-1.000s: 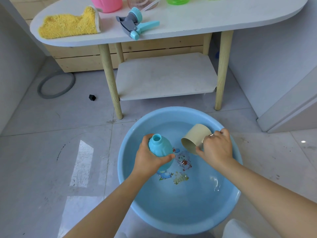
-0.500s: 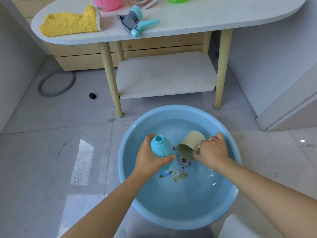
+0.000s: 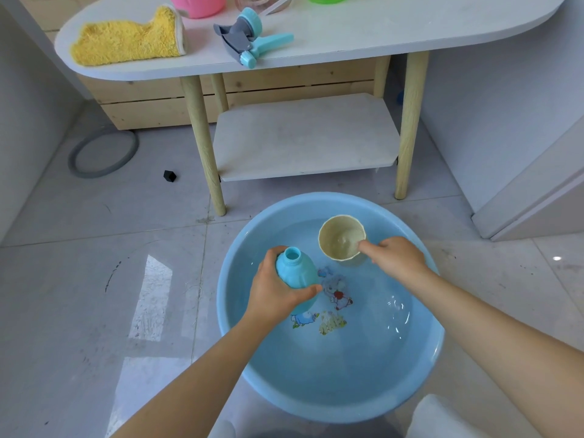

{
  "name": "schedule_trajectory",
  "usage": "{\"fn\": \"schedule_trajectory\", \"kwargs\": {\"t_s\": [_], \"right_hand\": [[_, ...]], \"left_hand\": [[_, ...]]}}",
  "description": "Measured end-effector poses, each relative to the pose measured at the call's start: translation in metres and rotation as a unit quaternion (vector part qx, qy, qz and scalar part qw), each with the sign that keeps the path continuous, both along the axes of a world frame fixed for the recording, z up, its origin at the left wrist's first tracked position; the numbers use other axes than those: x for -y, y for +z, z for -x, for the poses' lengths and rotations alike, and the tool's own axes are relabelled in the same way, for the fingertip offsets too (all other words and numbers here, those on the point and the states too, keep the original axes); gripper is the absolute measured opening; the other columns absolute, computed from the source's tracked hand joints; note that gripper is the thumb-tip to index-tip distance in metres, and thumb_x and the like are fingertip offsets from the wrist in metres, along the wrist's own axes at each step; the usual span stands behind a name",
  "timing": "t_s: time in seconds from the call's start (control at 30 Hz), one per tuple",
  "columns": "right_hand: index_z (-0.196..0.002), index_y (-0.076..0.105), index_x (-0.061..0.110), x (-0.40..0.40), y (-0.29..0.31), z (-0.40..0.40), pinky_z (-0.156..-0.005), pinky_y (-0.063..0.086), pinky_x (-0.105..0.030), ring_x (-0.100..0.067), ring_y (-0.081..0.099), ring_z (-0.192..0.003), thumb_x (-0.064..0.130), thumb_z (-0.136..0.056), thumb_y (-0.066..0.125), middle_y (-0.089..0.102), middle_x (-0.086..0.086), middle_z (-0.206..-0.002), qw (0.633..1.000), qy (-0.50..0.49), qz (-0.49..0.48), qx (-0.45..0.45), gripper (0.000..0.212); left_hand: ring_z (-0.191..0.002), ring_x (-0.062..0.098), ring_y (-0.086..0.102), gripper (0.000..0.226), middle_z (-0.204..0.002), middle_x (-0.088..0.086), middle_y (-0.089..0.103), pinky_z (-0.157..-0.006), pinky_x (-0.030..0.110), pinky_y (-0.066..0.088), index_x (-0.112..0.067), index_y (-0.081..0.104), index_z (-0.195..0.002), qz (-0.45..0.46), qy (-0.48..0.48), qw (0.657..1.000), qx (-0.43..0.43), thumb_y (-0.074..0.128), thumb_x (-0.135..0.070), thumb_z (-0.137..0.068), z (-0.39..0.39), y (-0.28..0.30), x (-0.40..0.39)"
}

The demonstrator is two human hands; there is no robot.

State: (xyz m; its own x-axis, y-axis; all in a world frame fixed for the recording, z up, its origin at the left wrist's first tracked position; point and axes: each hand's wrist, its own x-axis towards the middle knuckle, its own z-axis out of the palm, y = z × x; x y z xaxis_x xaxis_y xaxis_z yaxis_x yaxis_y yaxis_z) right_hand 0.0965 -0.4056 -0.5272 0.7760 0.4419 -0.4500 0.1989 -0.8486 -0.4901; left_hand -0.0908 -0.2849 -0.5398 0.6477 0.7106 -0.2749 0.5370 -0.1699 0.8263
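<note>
Both hands work above the water-filled blue basin, so spills fall back in. The left hand wraps around the blue spray bottle, neck up and open for filling, its trigger head parked on the white table. Just right, the beige cup sits mouth-up, seemingly keeping water in, pinched at its rim by the right hand.
</note>
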Motion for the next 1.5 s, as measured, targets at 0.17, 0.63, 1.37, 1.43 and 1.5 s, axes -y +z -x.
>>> {"fn": "schedule_trajectory", "kwargs": {"t_s": [0.17,0.63,1.37,1.43,1.5], "right_hand": [[-0.064,0.047,0.014,-0.001,0.015,0.001,-0.063,0.028,-0.031,-0.021,0.038,-0.059,0.048,-0.082,0.058,0.038,-0.004,-0.060,0.993,-0.017,-0.119,-0.013,0.040],[-0.047,0.026,0.023,-0.012,0.044,0.030,-0.077,0.026,-0.030,-0.009,0.036,-0.051,0.050,-0.078,0.064,0.029,0.009,-0.040,0.946,0.102,-0.236,0.199,0.056],[-0.054,0.036,0.023,-0.019,0.039,0.031,-0.072,0.019,-0.028,-0.012,0.034,-0.054,0.057,-0.074,0.051,0.021,0.018,-0.048,0.875,0.137,-0.266,0.380,0.042],[-0.054,0.036,0.023,-0.020,0.040,0.031,-0.073,0.020,-0.028,-0.012,0.034,-0.055,0.056,-0.074,0.051,0.021,0.018,-0.048,0.871,0.138,-0.268,0.387,0.042],[-0.055,0.036,0.024,-0.020,0.040,0.030,-0.075,0.021,-0.028,-0.011,0.034,-0.056,0.055,-0.074,0.052,0.020,0.019,-0.049,0.866,0.138,-0.272,0.395,0.040]], "left_hand": [[-0.100,0.014,0.055,0.075,-0.113,-0.008,0.053,-0.077,0.030,0.053,-0.042,0.038,-0.112,0.000,-0.009,1.000,-0.007,0.088,-0.037,-0.056,-0.002,0.000,0.003],[-0.099,0.012,0.056,0.077,-0.113,-0.009,0.054,-0.077,0.026,0.050,-0.039,0.037,-0.113,-0.011,-0.020,1.000,-0.004,0.089,-0.034,-0.056,-0.006,0.004,0.006],[-0.100,0.011,0.055,0.080,-0.115,-0.009,0.055,-0.078,0.025,0.048,-0.037,0.037,-0.117,-0.010,-0.025,1.000,-0.006,0.089,-0.037,-0.056,-0.007,0.006,0.007],[-0.099,0.012,0.055,0.079,-0.114,-0.009,0.055,-0.077,0.026,0.049,-0.038,0.036,-0.115,-0.008,-0.025,1.000,-0.008,0.089,-0.037,-0.056,-0.007,0.005,0.006],[-0.099,0.013,0.056,0.078,-0.114,-0.008,0.055,-0.079,0.029,0.050,-0.038,0.036,-0.114,-0.007,-0.025,1.000,-0.009,0.089,-0.037,-0.056,-0.006,0.005,0.006]]}}
